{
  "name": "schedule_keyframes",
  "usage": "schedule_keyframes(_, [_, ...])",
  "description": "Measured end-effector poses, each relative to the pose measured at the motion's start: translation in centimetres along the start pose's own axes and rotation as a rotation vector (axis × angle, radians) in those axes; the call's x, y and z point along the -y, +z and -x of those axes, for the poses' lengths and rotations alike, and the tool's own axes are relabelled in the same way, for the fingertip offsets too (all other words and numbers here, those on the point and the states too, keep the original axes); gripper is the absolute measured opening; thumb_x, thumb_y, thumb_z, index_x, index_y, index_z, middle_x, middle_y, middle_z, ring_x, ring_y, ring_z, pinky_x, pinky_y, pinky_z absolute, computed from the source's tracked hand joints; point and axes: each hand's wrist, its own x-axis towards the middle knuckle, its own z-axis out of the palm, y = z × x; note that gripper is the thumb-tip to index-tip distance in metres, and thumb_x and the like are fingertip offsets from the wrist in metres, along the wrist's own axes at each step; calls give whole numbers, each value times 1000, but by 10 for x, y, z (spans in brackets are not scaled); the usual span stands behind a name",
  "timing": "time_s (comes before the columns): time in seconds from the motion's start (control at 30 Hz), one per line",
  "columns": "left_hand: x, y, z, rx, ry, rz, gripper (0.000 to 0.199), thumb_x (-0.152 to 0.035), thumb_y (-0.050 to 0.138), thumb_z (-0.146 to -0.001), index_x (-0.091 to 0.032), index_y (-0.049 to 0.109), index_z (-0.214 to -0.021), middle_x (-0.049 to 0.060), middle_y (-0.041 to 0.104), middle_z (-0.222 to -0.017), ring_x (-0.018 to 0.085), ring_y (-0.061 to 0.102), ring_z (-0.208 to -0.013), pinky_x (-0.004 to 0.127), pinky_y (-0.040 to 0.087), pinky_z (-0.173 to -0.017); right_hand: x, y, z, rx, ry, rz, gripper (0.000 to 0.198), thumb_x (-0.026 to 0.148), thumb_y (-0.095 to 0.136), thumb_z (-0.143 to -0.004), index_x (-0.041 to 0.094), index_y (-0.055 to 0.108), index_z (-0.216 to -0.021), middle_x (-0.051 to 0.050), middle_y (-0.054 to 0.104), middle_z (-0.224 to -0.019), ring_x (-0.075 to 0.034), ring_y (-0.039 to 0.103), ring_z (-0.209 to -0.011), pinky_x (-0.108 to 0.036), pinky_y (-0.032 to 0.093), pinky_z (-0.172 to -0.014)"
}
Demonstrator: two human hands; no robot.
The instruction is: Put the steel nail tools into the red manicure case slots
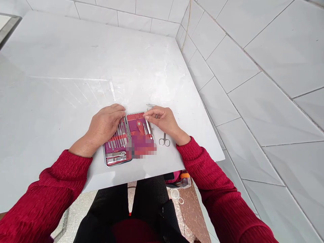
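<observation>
An open manicure kit case (118,148) with a magenta lining lies on the white table (76,67) near its front edge. Several steel tools sit in its loops, and nail clippers (115,157) lie at its near left corner. My left hand (105,125) rests palm down on the case's left half. My right hand (163,119) hovers over the case's right edge, its fingertips pinching a thin steel tool (151,105). Small scissors (164,141) lie on the table just right of the case, below my right hand. Part of the right half is blurred out.
A tiled wall (253,67) runs along the table's right side and back. Below the front edge are my dark-trousered legs (141,209), a pink and orange object (177,177) and a patterned floor. A dark-framed edge (7,25) shows at the far left.
</observation>
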Motion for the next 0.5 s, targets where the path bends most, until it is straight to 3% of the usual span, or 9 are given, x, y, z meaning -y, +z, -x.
schedule_keyframes(0.23, [-1,-1,-1,-16,9,42,39,-24,34,-101,-22,73,-100,7,73,-111,26,68,-109,42,57,-90,2,0,2,0,-69,78,13,30,67,-89,22,73,-80,1,68,-79,-13,52,-70,-33,49,-67])
schedule_keyframes(0.5, [-1,-1,-1,-23,11,41,38,-23,35,-100,-21,73,-101,7,73,-113,25,68,-109,41,57,-89,4,0,3,48,-33,134,10,26,66,-88,23,73,-81,2,66,-77,-12,52,-70,-32,48,-66])
